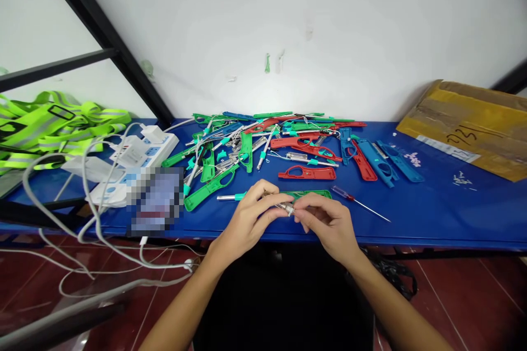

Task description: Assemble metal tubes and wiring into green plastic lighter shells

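Note:
Close to the table's front edge, my left hand (257,214) pinches a small clear and metallic lighter part (287,208). My right hand (329,222) is closed at the other end of the same part, thumb and fingertips together on its tip. Fingers cover much of it. Behind both hands lies a green lighter half-shell (317,194), and a metal lighter tube with a teal collar (230,197) sticks out to the left. A screwdriver (348,197) rests to the right of my right hand, its shaft angled toward the front edge.
A pile of green, red and blue lighter shells and tubes (247,148) spreads along the wall. Left are a white power strip (154,151) with cables, a blurred phone-like device (158,200) and yellow reflective straps (53,126). A taped carton (473,120) stands right on the blue table (444,214).

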Available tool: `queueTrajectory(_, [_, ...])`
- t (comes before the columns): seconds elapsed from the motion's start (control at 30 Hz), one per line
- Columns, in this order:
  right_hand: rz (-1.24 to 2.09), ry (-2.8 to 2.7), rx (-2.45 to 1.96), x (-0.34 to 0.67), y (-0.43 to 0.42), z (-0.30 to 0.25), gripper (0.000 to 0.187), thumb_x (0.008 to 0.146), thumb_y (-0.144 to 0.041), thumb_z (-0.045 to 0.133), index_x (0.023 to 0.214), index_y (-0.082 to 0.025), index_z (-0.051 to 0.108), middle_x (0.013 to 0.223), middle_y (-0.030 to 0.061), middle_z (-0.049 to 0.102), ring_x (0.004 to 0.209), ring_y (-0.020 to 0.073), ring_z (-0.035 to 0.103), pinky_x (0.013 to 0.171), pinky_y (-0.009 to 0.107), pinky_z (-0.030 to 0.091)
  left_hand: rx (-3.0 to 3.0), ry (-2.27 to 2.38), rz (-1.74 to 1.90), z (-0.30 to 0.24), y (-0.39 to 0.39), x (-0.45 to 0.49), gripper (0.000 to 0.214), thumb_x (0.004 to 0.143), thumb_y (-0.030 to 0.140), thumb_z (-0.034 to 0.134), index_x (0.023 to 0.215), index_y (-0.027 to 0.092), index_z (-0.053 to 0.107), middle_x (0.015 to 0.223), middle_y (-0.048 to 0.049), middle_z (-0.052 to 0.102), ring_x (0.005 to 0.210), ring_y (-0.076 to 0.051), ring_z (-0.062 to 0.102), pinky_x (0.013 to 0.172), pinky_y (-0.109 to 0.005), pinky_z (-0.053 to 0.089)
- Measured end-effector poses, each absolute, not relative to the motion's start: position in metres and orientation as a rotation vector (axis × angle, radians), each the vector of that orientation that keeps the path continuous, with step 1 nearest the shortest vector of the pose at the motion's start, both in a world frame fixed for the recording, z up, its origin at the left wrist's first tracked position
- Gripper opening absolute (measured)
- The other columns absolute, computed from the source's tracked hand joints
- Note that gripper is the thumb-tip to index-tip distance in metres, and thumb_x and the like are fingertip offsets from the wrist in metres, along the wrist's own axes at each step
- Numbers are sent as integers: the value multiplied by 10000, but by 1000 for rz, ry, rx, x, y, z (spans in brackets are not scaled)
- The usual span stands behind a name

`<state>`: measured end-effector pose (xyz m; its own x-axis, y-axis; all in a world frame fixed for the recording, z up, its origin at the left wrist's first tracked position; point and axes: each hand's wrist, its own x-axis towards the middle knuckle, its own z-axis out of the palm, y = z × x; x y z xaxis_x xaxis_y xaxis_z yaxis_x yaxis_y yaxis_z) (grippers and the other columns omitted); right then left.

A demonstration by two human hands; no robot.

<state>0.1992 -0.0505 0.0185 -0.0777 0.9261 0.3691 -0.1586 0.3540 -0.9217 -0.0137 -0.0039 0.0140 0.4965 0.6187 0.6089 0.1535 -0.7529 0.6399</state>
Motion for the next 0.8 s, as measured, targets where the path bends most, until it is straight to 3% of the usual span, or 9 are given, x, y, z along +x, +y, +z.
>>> queueTrajectory(0.33, [1054, -1322, -769, 199, -52, 19, 199, 994, -185, 794, 1117, -328, 857, 955, 17, 772, 701, 112, 685, 564, 208, 567, 2176, 580, 1213, 14, -3, -13, 289, 1110, 233, 656, 1385, 271, 740, 1122, -61, 606, 1023, -173, 654, 908, -303, 573])
queueTrajectory(0.8, [964, -1413, -845, 203, -50, 21, 127, 1033, -292, 766, 1061, -303, 890, 1004, 48, 737, 635, 101, 589, 535, 255, 515, 2217, 638, 1243, 13, -4, -13, 261, 1105, 259, 669, 1349, 262, 761, 1134, -54, 618, 1014, -165, 654, 922, -307, 547])
